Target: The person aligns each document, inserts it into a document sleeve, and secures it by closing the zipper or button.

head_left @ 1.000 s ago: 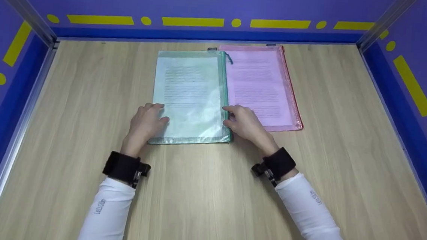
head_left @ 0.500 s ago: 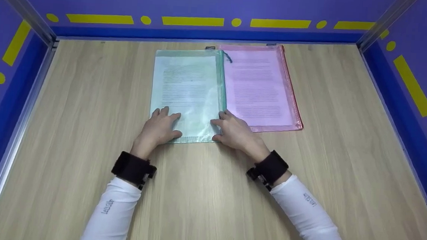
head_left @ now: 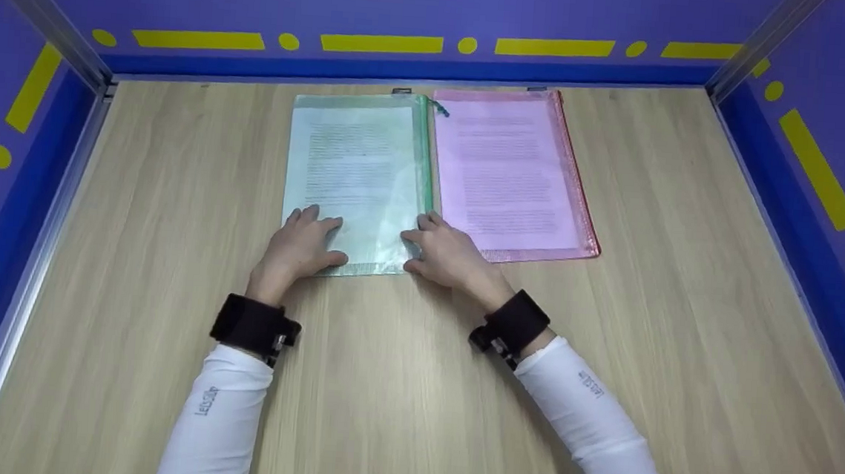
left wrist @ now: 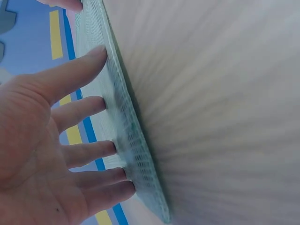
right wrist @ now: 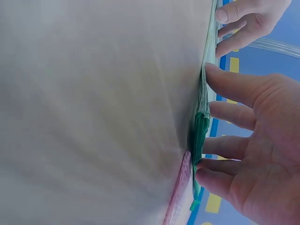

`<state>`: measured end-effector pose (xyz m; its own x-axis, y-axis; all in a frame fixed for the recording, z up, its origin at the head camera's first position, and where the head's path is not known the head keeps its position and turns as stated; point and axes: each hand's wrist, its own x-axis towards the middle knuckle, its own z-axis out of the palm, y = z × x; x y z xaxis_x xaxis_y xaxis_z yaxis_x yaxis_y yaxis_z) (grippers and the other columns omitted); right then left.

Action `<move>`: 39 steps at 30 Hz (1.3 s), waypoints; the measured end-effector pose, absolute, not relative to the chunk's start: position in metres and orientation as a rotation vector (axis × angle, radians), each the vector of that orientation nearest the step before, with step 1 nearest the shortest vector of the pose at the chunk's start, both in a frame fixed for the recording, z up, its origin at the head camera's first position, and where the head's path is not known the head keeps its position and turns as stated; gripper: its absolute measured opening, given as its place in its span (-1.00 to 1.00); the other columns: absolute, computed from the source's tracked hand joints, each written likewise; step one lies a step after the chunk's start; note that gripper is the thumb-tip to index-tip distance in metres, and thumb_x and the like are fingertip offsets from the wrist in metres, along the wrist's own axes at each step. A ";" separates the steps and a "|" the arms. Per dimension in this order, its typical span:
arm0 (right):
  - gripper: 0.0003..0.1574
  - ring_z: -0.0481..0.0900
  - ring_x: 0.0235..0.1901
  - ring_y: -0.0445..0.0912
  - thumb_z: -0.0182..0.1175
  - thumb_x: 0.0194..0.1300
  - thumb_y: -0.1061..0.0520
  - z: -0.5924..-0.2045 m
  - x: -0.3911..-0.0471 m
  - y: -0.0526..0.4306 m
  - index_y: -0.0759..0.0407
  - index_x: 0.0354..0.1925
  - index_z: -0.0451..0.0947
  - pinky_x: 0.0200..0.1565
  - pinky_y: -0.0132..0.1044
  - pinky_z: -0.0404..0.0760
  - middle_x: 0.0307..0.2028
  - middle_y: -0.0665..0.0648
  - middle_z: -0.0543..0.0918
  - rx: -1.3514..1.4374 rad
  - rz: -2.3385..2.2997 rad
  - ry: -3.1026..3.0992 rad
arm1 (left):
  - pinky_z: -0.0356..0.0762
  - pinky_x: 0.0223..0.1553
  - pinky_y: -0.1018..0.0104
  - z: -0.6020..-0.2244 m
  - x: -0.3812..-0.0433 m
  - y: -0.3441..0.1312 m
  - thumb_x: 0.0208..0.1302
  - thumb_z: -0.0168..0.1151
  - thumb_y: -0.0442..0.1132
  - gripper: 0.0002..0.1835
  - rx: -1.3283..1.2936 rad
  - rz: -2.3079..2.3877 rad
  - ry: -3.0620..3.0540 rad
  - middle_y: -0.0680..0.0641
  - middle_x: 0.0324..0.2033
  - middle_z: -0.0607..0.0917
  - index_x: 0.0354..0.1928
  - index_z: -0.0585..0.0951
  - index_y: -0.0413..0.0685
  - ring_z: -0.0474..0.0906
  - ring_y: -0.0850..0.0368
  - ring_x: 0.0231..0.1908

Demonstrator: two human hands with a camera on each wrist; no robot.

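A green zippered document pouch (head_left: 357, 165) with a printed sheet inside lies flat, its green zipper along the right edge. My left hand (head_left: 297, 247) rests on its lower left corner, fingers spread; the left wrist view shows the fingertips touching the pouch's mesh (left wrist: 133, 136). On the lower right corner rests my right hand (head_left: 447, 252), and the right wrist view has its fingertips against the pouch by the green zipper end (right wrist: 200, 131). Just right of it lies a pink zippered document pouch (head_left: 509, 169), also with a printed sheet; the right hand covers its lower left corner.
Both pouches lie on a light wood table (head_left: 382, 383), near its back edge. Purple-blue panels with yellow marks (head_left: 382, 43) enclose the back and both sides. A metal rail (head_left: 42, 255) runs down the left edge.
Both hands have slid the green pouch left, uncovering more of the pink pouch. The left hand first moved right onto the green pouch, then left with it. The pink pouch has stayed put.
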<state>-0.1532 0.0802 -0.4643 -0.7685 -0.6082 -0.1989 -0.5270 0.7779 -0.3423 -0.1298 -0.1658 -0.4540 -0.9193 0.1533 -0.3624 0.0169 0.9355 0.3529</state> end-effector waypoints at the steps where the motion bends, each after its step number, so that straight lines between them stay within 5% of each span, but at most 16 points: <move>1: -0.33 0.34 0.38 0.26 0.33 0.26 -0.06 -0.464 -0.154 0.079 0.12 0.28 0.51 0.23 0.07 0.57 0.10 0.25 0.55 -0.873 -0.384 2.671 | 0.26 0.36 -0.35 -0.454 -0.130 -0.167 0.22 0.34 0.03 -0.25 0.114 0.496 2.697 -0.44 0.47 0.15 0.41 0.39 -0.09 0.00 -0.53 0.46; 7: -0.31 0.39 0.32 0.19 0.32 0.27 -0.09 -0.467 -0.155 0.070 0.12 0.29 0.50 0.14 0.02 0.63 0.11 0.25 0.54 -0.884 -0.378 2.673 | 0.21 0.39 -0.33 -0.454 -0.132 -0.174 0.19 0.38 0.03 -0.22 0.077 0.535 2.682 -0.43 0.49 0.10 0.41 0.38 -0.10 -0.05 -0.49 0.49; 29: -0.30 0.14 0.50 0.27 0.29 0.30 -0.09 -0.468 -0.154 0.050 0.10 0.33 0.45 0.33 0.14 0.44 0.40 0.34 0.34 -0.891 -0.442 2.620 | 0.24 0.42 -0.20 -0.456 -0.128 -0.198 0.17 0.38 0.00 -0.23 0.016 0.610 2.692 -0.42 0.49 0.11 0.37 0.41 -0.17 0.00 -0.33 0.51; 39: -0.27 -0.01 0.55 0.26 0.28 0.30 -0.13 -0.471 -0.158 0.049 0.09 0.35 0.44 0.47 0.09 0.22 0.50 0.38 0.15 -0.849 -0.563 2.546 | 0.20 0.44 -0.20 -0.458 -0.129 -0.205 0.19 0.38 0.01 -0.23 -0.018 0.643 2.689 -0.41 0.50 0.08 0.38 0.40 -0.16 0.00 -0.35 0.51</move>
<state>-0.1584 0.0489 -0.4710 -0.7372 -0.6319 -0.2392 -0.4722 0.7351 -0.4864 -0.1290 -0.2049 -0.4578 -0.9299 0.0731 -0.3606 -0.0979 0.8956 0.4339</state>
